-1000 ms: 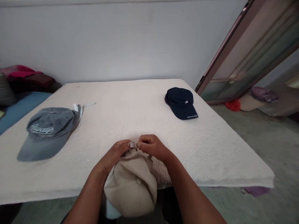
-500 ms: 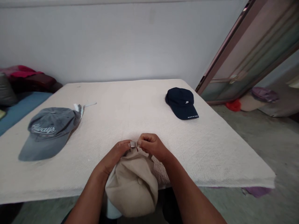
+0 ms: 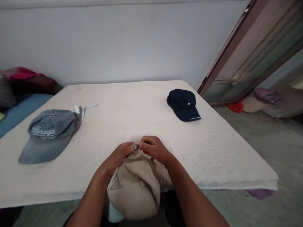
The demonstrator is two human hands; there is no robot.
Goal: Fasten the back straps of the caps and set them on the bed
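Beige cap (image 3: 136,189) at lower centre of frame. Left hand (image 3: 119,155): fingers clamped on its buckle (image 3: 135,147). Right hand (image 3: 153,148): fingers pinched together beside the buckle, apparently on the strap. Buckle work judged unfinished. Grey cap (image 3: 55,127), left, and navy cap (image 3: 181,102), upper right, lie untouched

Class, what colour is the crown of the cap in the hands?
The crown is beige, best seen in the head view.

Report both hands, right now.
Left hand: closed, holding the beige cap at its buckle.
Right hand: closed, pinching the beige cap beside the buckle.
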